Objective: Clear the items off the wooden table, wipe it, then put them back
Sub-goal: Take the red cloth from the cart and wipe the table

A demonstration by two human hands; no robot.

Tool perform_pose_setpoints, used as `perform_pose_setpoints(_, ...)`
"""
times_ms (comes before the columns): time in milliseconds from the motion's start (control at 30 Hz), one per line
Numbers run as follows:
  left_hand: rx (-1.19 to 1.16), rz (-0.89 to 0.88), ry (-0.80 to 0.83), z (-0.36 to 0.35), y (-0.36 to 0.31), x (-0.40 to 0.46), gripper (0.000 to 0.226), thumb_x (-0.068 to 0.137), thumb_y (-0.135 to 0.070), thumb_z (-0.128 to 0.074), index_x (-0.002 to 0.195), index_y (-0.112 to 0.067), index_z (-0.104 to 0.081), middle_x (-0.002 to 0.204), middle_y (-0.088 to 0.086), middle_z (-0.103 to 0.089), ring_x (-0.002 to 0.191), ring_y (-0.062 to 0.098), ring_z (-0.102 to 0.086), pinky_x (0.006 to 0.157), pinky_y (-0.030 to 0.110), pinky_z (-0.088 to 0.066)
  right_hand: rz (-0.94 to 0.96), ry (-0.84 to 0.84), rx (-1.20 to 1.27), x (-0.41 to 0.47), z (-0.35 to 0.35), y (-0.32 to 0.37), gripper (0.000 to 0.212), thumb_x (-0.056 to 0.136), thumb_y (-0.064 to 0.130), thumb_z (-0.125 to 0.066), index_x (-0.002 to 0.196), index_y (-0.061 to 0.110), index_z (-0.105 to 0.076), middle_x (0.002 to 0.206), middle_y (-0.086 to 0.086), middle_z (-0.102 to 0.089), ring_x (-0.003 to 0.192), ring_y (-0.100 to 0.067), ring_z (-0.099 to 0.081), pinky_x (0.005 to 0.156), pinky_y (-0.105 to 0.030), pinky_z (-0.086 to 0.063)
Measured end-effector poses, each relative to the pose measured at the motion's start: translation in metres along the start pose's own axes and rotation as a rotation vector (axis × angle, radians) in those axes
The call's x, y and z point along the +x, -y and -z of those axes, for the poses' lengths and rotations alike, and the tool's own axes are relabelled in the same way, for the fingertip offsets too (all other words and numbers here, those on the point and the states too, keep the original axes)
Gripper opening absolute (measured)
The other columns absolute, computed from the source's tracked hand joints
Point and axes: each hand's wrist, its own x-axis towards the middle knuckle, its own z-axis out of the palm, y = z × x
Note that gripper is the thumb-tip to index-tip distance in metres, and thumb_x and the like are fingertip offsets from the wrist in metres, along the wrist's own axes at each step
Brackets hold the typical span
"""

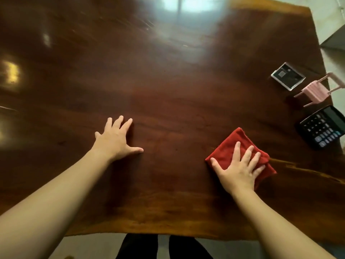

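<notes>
pressing flat on the folded red cloth (235, 146), the right hand (238, 171) lies palm down with its fingers (247, 154) spread wide, not curled round anything; the cloth is pinned between palm and wood rather than gripped, and its corners stick out past the fingertips on the far side and to the right; the right forearm runs in from the lower right corner of the view; the left hand (116, 139) also rests open and palm down, fingers fanned and thumb stretched to the right, holding nothing, set straight on the bare wooden table (168, 81) well apart from the cloth and to its left; the dark, glossy tabletop fills most of the view, with a bright window reflection near its far edge and softer glints along its left side; near the right edge three items sit in a loose line, all clear of the cloth; the black calculator (322, 127) is nearest the cloth, lying flat with keys up; just beyond it a small pink toy chair (317, 90) lies tipped on its side; farther still lies a clear, flat square case (288, 76) with something dark inside, contents too small to make out; below the near table edge, dark trouser legs (138, 246) and pale floor show.
</notes>
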Motion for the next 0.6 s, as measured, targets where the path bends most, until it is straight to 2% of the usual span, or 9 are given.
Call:
perform_pose_setpoints(100, 0.046, 0.098, -0.044, -0.012, 0.012, -0.013, 0.142, 0.037, -0.11, -0.03, 0.155, -0.04, 0.009, 0.168, -0.006, 0.009, 0.152, 0.032, 0.015, 0.107, 0.077, -0.016, -0.022, -0.045, -0.008, 0.008, -0.001, 0.004, 0.115, 0.068, 0.097, -0.012, 0.158, 0.027, 0.008, 0.166, -0.021, 0.004, 0.15, -0.043, 0.013, 0.115, -0.062, 0.012)
perform_pose_setpoints(233, 0.078, 0.201, -0.115, -0.033, 0.044, -0.027, 0.135, 0.042, -0.11, -0.013, 0.154, -0.04, 0.017, 0.167, 0.0, 0.018, 0.149, 0.038, 0.023, 0.108, 0.079, -0.006, -0.036, -0.077, 0.009, 0.025, 0.003, 0.012, 0.103, 0.075, 0.092, -0.011, 0.158, 0.033, 0.006, 0.168, -0.011, 0.004, 0.151, -0.042, 0.01, 0.118, -0.062, 0.007)
perform_pose_setpoints(400, 0.07, 0.114, -0.266, -0.055, 0.071, -0.022, 0.128, 0.054, -0.107, -0.016, 0.158, -0.036, 0.006, 0.169, 0.004, 0.007, 0.151, 0.04, 0.015, 0.107, 0.079, -0.002, 0.01, -0.09, 0.007, 0.051, 0.008, 0.04, 0.091, 0.08, 0.086, -0.012, 0.157, 0.042, 0.003, 0.169, -0.001, 0.001, 0.152, -0.037, 0.011, 0.119, -0.061, 0.006)
perform_pose_setpoints(600, 0.049, 0.062, -0.326, -0.06, 0.102, -0.032, 0.129, 0.056, -0.106, -0.021, 0.159, -0.029, -0.007, 0.168, 0.009, -0.003, 0.152, 0.041, 0.005, 0.107, 0.078, -0.002, 0.107, -0.106, 0.001, 0.047, 0.002, 0.117, 0.084, 0.083, 0.083, -0.012, 0.157, 0.043, -0.003, 0.169, 0.0, -0.003, 0.153, -0.034, 0.009, 0.12, -0.059, 0.006)
